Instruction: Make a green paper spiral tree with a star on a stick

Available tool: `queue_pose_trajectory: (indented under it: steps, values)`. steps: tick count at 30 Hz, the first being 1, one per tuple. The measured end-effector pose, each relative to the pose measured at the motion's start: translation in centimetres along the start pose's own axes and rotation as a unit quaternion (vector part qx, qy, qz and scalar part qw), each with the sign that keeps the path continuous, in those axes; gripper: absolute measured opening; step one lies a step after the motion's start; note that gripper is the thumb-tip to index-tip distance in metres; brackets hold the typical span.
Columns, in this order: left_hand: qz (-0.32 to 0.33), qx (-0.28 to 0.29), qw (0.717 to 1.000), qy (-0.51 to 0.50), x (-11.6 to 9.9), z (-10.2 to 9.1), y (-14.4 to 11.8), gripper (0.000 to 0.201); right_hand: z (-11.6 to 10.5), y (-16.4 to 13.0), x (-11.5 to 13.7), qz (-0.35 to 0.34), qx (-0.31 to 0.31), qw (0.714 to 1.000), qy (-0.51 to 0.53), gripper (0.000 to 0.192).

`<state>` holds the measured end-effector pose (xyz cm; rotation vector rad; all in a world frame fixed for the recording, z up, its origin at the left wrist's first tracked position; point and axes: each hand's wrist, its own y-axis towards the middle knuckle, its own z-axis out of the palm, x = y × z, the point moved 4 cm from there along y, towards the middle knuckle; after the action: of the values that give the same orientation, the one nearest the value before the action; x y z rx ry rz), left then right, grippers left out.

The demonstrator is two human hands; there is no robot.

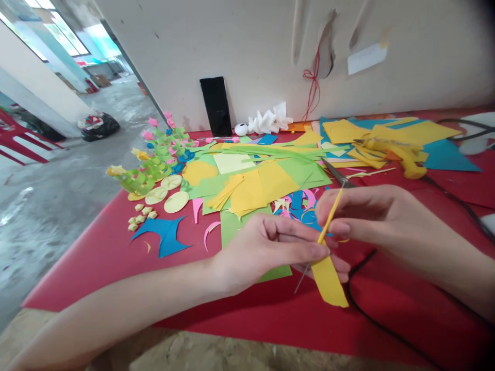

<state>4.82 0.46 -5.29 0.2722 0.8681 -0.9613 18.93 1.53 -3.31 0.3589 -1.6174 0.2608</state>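
A yellow paper strip [328,281] is in both of my hands, its lower end flat and wide, its upper part narrowed into a thin roll. A thin metal rod [301,281] runs along with it, sticking out below my fingers and at the top. My left hand [286,245] pinches the strip between thumb and fingers where the flat part meets the roll. Higher up, my right hand [359,211] has its thumb and fingers closed about the rolled part. Just behind the right hand lie scissors [336,172], their handles partly hidden.
Yellow sheets [266,185] and green paper lie mid-table. Blue and pink scraps [297,203], pale discs [176,202] and green curled paper pieces with stars [154,159] lie around. A phone [216,107] leans on the wall. A yellow glue gun [402,149] and black cord [371,314] are right.
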Motion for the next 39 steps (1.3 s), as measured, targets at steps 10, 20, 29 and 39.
queue_pose_trajectory:
  steps: [10,20,29,39]
  values:
    - [-0.019,0.055,0.998,-0.023,0.15,0.38,0.01,0.016,0.06,-0.40,0.13,-0.012,0.004,1.000,0.019,0.016]
    - [-0.046,0.118,0.992,-0.026,0.36,0.58,-0.06,0.020,0.39,-0.29,-0.23,-0.004,0.075,0.995,0.069,0.010]
    - [-0.065,0.124,0.990,-0.012,0.58,0.70,-0.38,0.019,0.58,-0.38,-0.19,-0.015,0.091,0.992,0.084,0.009]
    - [-0.021,0.064,0.997,-0.036,0.25,0.72,-0.25,0.015,0.17,-0.27,0.31,-0.001,0.013,1.000,0.011,0.006]
